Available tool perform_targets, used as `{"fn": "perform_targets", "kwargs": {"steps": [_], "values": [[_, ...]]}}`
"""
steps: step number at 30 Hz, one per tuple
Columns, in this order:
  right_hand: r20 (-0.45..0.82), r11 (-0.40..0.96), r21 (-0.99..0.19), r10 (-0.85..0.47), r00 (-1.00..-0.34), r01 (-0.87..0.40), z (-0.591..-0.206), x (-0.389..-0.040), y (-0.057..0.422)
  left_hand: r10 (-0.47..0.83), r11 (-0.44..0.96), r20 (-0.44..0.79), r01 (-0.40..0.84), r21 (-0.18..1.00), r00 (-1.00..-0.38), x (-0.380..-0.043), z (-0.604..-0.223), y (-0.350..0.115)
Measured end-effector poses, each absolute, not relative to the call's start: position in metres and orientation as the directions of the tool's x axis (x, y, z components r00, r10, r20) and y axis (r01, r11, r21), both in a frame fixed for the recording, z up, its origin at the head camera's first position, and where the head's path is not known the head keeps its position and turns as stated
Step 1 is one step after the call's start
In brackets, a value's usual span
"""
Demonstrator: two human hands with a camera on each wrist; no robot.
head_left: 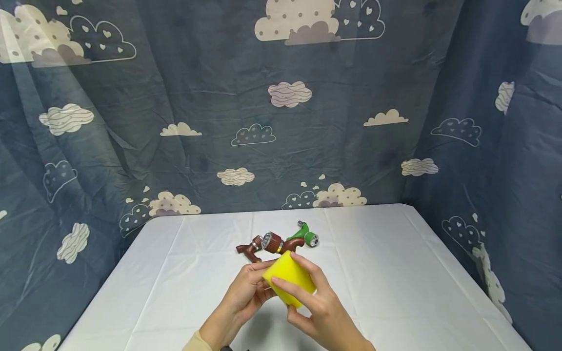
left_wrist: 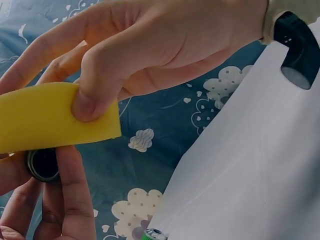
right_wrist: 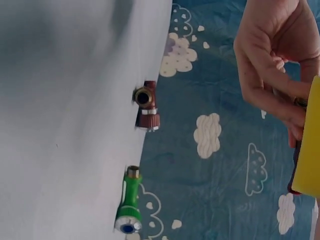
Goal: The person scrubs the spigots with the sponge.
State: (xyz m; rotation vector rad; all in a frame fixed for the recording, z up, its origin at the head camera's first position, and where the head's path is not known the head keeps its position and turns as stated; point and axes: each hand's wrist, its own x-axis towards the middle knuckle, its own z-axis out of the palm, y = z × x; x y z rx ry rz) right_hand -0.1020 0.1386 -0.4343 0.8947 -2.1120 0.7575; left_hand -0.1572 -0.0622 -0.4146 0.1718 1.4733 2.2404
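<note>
A yellow sponge point(head_left: 290, 279) is pinched by my right hand point(head_left: 322, 302), fingers over its face and thumb at its lower edge. In the left wrist view the sponge point(left_wrist: 55, 120) curves under the right thumb. Behind it, my left hand point(head_left: 247, 292) grips a brown tap point(head_left: 273, 242), its ribbed knob and curved spout showing past the sponge's top edge. A round dark opening point(left_wrist: 43, 165) sits between the left fingertips, right against the sponge. The sponge hides the rest of that tap.
Another brown tap point(head_left: 250, 249) lies on the white-covered table point(head_left: 175, 292), just beyond the left hand. A green tap point(head_left: 309, 238) lies farther back, to the right. A dark blue cloud-print cloth point(head_left: 210, 146) hangs behind and beside the table.
</note>
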Motion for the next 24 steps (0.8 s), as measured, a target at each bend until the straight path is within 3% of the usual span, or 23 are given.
{"fn": "perform_targets", "kwargs": {"steps": [12,24], "values": [[0.814,0.605,-0.169,-0.360,-0.457,-0.778,-0.428,-0.111,0.140,0.500,-0.308,-0.127,-0.313,0.899,-0.857,-0.155,-0.417,-0.067],[0.849,0.660,-0.201,-0.251,-0.465,-0.724,-0.422,-0.126,0.154,0.573,-0.272,-0.130,-0.338,0.901,-0.809,-0.152,-0.425,-0.069]]}}
